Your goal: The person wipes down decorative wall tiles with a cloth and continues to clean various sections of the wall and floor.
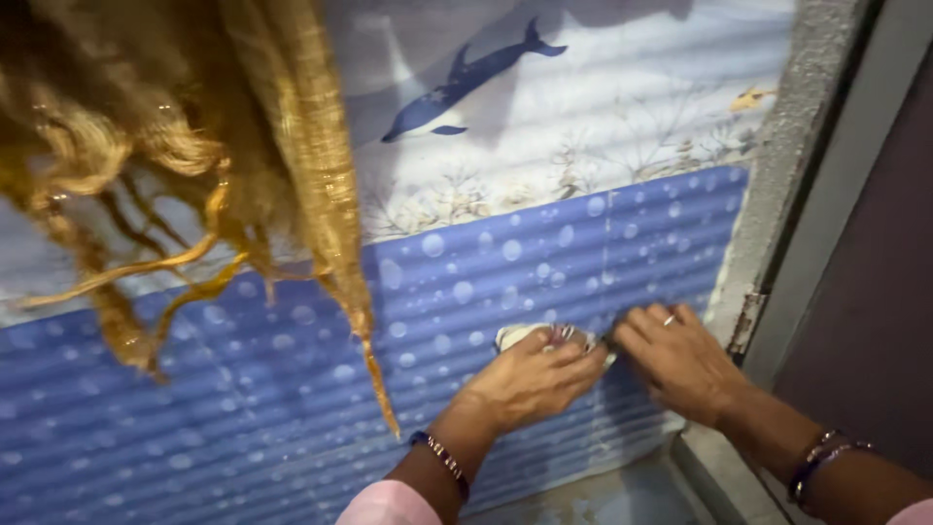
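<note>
Head camera looks down at a blue bubble-patterned tiled wall [292, 389]. Left hand [530, 381] presses a pale cloth [525, 335] against it, fingers curled over it. At three o'clock, right hand [680, 360] lies touching the cloth's edge, fingers bent.

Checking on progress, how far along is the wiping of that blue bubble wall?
No finished patch shows. In hand: the left hand presses a pale cloth on the blue wall panel, the right hand touching beside it. The rest looks untouched.
</note>
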